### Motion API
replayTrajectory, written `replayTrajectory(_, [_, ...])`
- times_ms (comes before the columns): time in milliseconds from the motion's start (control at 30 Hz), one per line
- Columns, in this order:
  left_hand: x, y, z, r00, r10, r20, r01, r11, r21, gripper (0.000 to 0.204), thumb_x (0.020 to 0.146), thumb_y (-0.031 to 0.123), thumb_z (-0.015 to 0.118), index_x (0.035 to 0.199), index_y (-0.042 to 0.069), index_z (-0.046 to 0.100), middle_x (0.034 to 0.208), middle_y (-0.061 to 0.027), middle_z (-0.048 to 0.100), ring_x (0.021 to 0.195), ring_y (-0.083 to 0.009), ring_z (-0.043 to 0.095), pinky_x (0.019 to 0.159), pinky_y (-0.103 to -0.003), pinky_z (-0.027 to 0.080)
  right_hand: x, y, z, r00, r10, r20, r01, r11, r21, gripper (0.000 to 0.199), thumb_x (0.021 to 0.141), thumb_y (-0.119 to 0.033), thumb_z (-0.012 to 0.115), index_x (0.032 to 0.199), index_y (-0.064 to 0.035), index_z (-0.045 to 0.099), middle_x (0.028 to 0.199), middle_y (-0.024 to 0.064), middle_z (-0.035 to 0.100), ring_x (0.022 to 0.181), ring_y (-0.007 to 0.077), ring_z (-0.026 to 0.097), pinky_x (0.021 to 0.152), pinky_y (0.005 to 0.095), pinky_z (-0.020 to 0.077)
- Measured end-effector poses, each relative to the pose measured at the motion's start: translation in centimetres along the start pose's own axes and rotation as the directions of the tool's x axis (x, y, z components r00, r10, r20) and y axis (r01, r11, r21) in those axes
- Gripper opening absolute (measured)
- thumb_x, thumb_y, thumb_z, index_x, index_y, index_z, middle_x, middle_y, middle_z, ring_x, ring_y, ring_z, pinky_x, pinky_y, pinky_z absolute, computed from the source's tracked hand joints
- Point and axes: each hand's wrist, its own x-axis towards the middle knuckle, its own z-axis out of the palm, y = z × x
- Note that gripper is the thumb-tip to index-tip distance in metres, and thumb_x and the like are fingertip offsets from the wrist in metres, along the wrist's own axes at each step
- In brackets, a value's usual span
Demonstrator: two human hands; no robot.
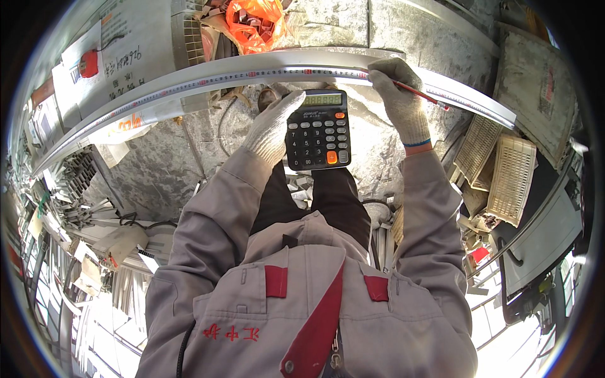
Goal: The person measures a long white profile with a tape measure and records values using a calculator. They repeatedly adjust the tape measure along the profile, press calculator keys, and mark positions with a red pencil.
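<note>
My left hand (276, 126), in a white knit glove, grips a black desk calculator (318, 132) by its upper left side. The calculator has grey and orange keys and a display at its top. In my gloved right hand (398, 94) is a red pencil (421, 92), pointing up and left; its tip lies near the fingers by the scale. A long white metal profile (469, 104) runs across in front of me, bent by the lens. Along it lies a tape measure's graduated strip (271, 74), and my right fingertips touch it.
An orange plastic bag (255, 31) with small parts stands beyond the profile. Two pale plastic baskets (512, 179) sit to the right, beside a large flat panel (535, 94). Stacked metal profiles (82, 173) lie at the left, below a white sheet with handwriting (129, 53).
</note>
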Motion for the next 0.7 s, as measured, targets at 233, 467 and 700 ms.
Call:
replayTrajectory(233, [0.8, -0.1, 0.2, 0.999, -0.024, -0.025, 0.024, 1.0, 0.006, 0.035, 0.103, 0.021, 0.068, 0.133, 0.002, 0.066, 0.119, -0.0099, 0.073, 0.1, -0.0185, 0.072, 0.087, -0.032, 0.061, 0.6, 1.2, -1.4, 1.0, -0.002, 0.001, 0.002, 0.999, 0.052, 0.01, 0.096, -0.01, 0.069, 0.102, -0.0025, 0.072, 0.088, 0.0022, 0.069, 0.081, 0.0088, 0.059, 0.076, 0.0262, 0.051])
replayTrajectory(467, [0.8, -0.2, 0.4, 0.999, 0.004, -0.044, -0.003, 1.0, 0.007, 0.037, 0.104, 0.021, 0.068, 0.134, 0.0, 0.064, 0.121, -0.0118, 0.072, 0.103, -0.0204, 0.072, 0.09, -0.036, 0.06, 0.7, 1.9, -4.7, 0.995, -0.013, -0.094, 0.012, 1.0, -0.012, 0.011, 0.097, -0.01, 0.066, 0.101, -0.0014, 0.072, 0.085, 0.0033, 0.069, 0.076, 0.0097, 0.06, 0.072, 0.0264, 0.0508])
replayTrajectory(700, [1.1, -0.2, 0.6, 1.0, -0.022, -0.018, 0.02, 0.998, -0.06, 0.03, 0.098, 0.014, 0.075, 0.126, 0.005, 0.067, 0.117, -0.0088, 0.072, 0.101, -0.0186, 0.072, 0.085, -0.033, 0.06, 0.6, 1.6, -7.1, 0.987, 0.1, -0.129, -0.1, 0.995, 0.006, 0.011, 0.095, -0.01, 0.068, 0.099, -0.0034, 0.075, 0.085, 0.0029, 0.072, 0.079, 0.011, 0.063, 0.075, 0.027, 0.0525])
